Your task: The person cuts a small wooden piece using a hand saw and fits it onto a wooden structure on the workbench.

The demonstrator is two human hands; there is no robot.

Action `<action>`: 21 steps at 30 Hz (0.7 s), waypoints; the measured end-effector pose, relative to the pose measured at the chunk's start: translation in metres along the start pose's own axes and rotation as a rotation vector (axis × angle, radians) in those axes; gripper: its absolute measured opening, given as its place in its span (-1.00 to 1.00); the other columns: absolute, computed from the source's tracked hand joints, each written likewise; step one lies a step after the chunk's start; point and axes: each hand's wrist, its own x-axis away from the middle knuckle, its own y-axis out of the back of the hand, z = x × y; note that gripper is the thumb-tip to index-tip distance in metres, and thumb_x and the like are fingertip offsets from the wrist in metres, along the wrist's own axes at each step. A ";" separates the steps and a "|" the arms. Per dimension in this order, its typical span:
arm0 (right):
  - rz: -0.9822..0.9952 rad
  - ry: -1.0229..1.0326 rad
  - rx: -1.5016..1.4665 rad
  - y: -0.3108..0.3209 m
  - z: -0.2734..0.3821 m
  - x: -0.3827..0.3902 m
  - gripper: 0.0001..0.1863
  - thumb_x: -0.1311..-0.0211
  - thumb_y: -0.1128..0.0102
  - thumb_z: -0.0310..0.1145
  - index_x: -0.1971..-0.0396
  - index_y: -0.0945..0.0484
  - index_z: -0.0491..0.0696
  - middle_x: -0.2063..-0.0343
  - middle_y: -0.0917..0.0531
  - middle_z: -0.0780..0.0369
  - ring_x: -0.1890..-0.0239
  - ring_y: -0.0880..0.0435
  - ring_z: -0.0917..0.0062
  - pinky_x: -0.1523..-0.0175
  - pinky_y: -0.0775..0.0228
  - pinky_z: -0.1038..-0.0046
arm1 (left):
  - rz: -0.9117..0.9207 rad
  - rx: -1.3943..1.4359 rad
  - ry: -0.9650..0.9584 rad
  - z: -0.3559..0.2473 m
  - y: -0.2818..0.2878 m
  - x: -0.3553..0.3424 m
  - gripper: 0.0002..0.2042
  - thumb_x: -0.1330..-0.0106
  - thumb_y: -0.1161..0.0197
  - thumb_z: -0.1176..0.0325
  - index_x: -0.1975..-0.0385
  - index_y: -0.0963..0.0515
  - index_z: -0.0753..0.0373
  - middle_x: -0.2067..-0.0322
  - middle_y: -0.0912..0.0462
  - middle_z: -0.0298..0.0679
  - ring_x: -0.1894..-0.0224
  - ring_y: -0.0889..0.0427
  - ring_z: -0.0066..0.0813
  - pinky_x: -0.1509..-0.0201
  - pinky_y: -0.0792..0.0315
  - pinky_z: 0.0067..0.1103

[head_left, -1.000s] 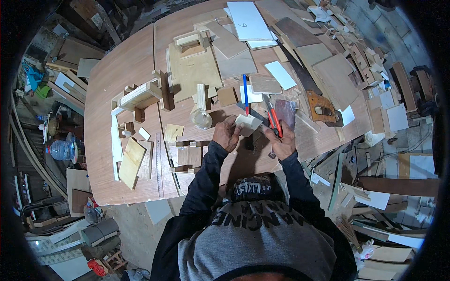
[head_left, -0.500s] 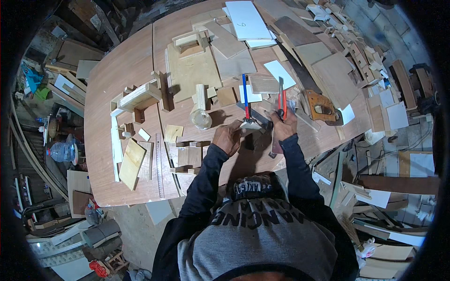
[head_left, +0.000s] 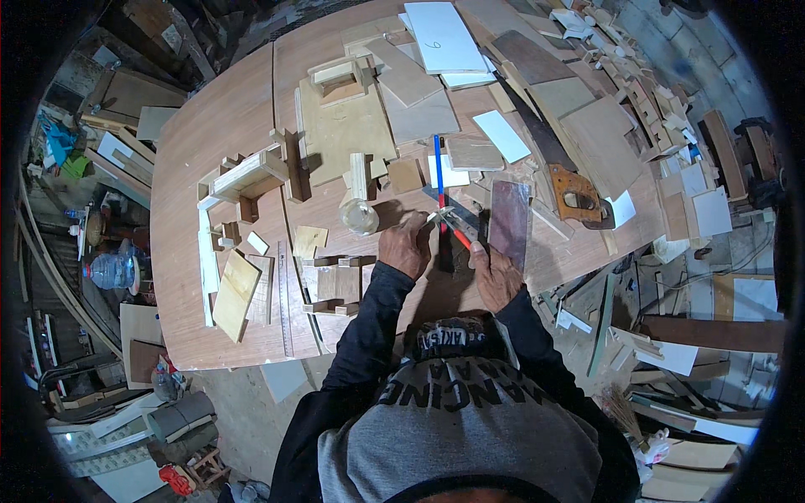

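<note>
My right hand point(head_left: 496, 277) is closed around the red handle of a narrow-bladed tool point(head_left: 462, 239), whose exact kind I cannot make out. Its tip points up and left, toward the fingers of my left hand point(head_left: 406, 246). Those fingers pinch a small pale wood piece point(head_left: 434, 216), partly hidden by the hand. Just beyond, a blue and red pencil-like stick point(head_left: 438, 163) points away from me. A dark metal square point(head_left: 464, 220) lies under the work, between my hands. Beside my right hand rests a reddish-brown flat strip point(head_left: 508, 220).
A glass jar point(head_left: 360, 215) stands left of my hands, near small wood assemblies point(head_left: 339, 283). At the right lies a handsaw point(head_left: 575, 194) with an orange-brown handle. White panels point(head_left: 444, 38) and plywood boards cover the far tabletop point(head_left: 218, 109). A ruler point(head_left: 286, 298) lies at the left.
My right hand has come left and nearer to me. Its red-handled tool has swung from pointing away to slanting toward my left hand. The reddish-brown strip is now more exposed.
</note>
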 end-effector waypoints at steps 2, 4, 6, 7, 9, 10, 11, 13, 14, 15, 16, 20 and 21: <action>-0.067 0.044 0.076 -0.003 0.002 0.002 -0.54 -0.29 0.19 -0.01 0.31 -0.49 -0.13 0.48 -0.57 0.00 0.36 -0.56 0.10 0.22 -0.35 0.21 | 0.008 -0.023 0.006 -0.002 0.001 0.002 -0.84 -0.05 -0.14 0.50 0.34 -0.45 0.19 0.56 -0.55 -0.04 0.54 -0.55 -0.04 0.49 -0.41 -0.29; -0.159 0.117 0.278 -0.007 0.004 0.005 -0.51 -0.30 0.25 0.00 0.36 -0.49 -0.13 0.51 -0.59 0.04 0.35 -0.57 0.13 0.20 -0.35 0.20 | 0.029 -0.043 0.032 -0.005 0.001 0.003 -0.86 -0.06 -0.14 0.48 0.37 -0.44 0.18 0.58 -0.55 -0.05 0.56 -0.55 -0.06 0.52 -0.41 -0.31; -0.176 0.086 0.257 -0.011 0.003 0.005 -0.52 -0.28 0.20 0.01 0.37 -0.48 -0.14 0.49 -0.59 0.03 0.38 -0.57 0.12 0.22 -0.37 0.21 | 0.017 -0.076 0.039 -0.008 0.002 0.002 -0.88 -0.06 -0.14 0.47 0.39 -0.43 0.17 0.60 -0.54 -0.05 0.58 -0.55 -0.08 0.54 -0.40 -0.31; -0.228 0.116 0.249 -0.012 0.001 0.005 -0.52 -0.27 0.17 0.02 0.37 -0.48 -0.15 0.49 -0.60 0.03 0.40 -0.57 0.11 0.24 -0.38 0.22 | 0.013 -0.090 0.041 -0.009 0.002 0.000 -0.89 -0.07 -0.14 0.47 0.40 -0.43 0.17 0.61 -0.54 -0.05 0.59 -0.55 -0.09 0.55 -0.40 -0.31; -0.192 0.120 0.060 -0.011 -0.003 0.002 -0.51 -0.27 0.16 0.05 0.39 -0.47 -0.14 0.57 -0.57 0.07 0.55 -0.54 0.20 0.40 -0.37 0.28 | -0.001 -0.103 -0.008 -0.012 0.004 -0.003 -0.89 -0.07 -0.13 0.48 0.39 -0.44 0.17 0.61 -0.54 -0.05 0.59 -0.55 -0.07 0.55 -0.40 -0.30; -0.176 0.142 -0.049 -0.010 -0.005 0.000 -0.50 -0.27 0.15 0.07 0.39 -0.46 -0.13 0.61 -0.56 0.10 0.62 -0.53 0.25 0.48 -0.37 0.31 | -0.014 -0.113 -0.033 -0.013 0.005 -0.006 -0.88 -0.07 -0.13 0.48 0.38 -0.44 0.17 0.61 -0.54 -0.06 0.59 -0.54 -0.06 0.54 -0.40 -0.30; -0.048 -0.111 -0.515 -0.006 -0.008 -0.002 -0.49 -0.26 0.15 0.10 0.39 -0.46 -0.12 0.65 -0.52 0.14 0.67 -0.48 0.34 0.54 -0.31 0.37 | -0.019 -0.090 -0.026 -0.013 0.007 -0.007 -0.87 -0.07 -0.13 0.50 0.37 -0.44 0.18 0.60 -0.54 -0.05 0.58 -0.55 -0.05 0.53 -0.40 -0.30; 0.251 -0.688 -1.371 0.003 -0.010 -0.006 -0.46 -0.26 0.16 0.16 0.39 -0.45 -0.08 0.73 -0.44 0.24 0.77 -0.37 0.52 0.67 -0.21 0.49 | -0.040 -0.045 -0.016 -0.013 0.010 -0.010 -0.84 -0.06 -0.13 0.53 0.34 -0.45 0.20 0.56 -0.55 -0.05 0.54 -0.55 -0.03 0.51 -0.41 -0.30; 0.148 -0.499 -1.228 0.006 -0.009 -0.005 -0.43 -0.25 0.21 0.21 0.39 -0.44 -0.06 0.77 -0.32 0.37 0.77 -0.23 0.73 0.72 -0.05 0.62 | -0.028 0.000 0.000 -0.013 0.012 -0.011 -0.83 -0.06 -0.12 0.54 0.33 -0.46 0.21 0.54 -0.55 -0.04 0.53 -0.55 -0.02 0.50 -0.41 -0.31; 0.092 -0.438 -1.092 0.011 -0.008 -0.007 -0.43 -0.25 0.20 0.21 0.41 -0.44 -0.07 0.76 -0.34 0.35 0.77 -0.26 0.72 0.71 -0.07 0.63 | -0.014 0.044 0.018 -0.013 0.015 -0.011 -0.83 -0.06 -0.12 0.55 0.32 -0.46 0.22 0.52 -0.55 -0.03 0.51 -0.55 -0.01 0.48 -0.41 -0.31; 0.035 -0.371 -0.905 0.016 -0.004 -0.007 -0.42 -0.25 0.20 0.20 0.43 -0.45 -0.08 0.76 -0.36 0.34 0.77 -0.28 0.71 0.70 -0.09 0.63 | -0.015 0.084 0.025 -0.014 0.017 -0.012 -0.82 -0.06 -0.12 0.57 0.31 -0.47 0.23 0.50 -0.55 -0.03 0.50 -0.55 0.00 0.47 -0.42 -0.31; 0.088 -0.291 -0.780 0.020 0.017 -0.001 -0.42 -0.29 0.22 0.15 0.52 -0.45 -0.11 0.77 -0.38 0.32 0.75 -0.31 0.70 0.68 -0.11 0.63 | -0.012 0.132 0.017 -0.016 0.016 -0.014 -0.83 -0.07 -0.12 0.59 0.32 -0.47 0.26 0.49 -0.54 0.00 0.45 -0.56 0.00 0.43 -0.43 -0.33; 0.100 -0.290 -0.740 0.019 0.021 0.001 -0.42 -0.30 0.23 0.14 0.53 -0.45 -0.11 0.76 -0.39 0.31 0.75 -0.32 0.70 0.67 -0.12 0.62 | -0.010 0.118 0.005 -0.017 0.016 -0.014 -0.83 -0.07 -0.12 0.58 0.32 -0.47 0.26 0.48 -0.54 0.00 0.45 -0.56 -0.01 0.42 -0.43 -0.34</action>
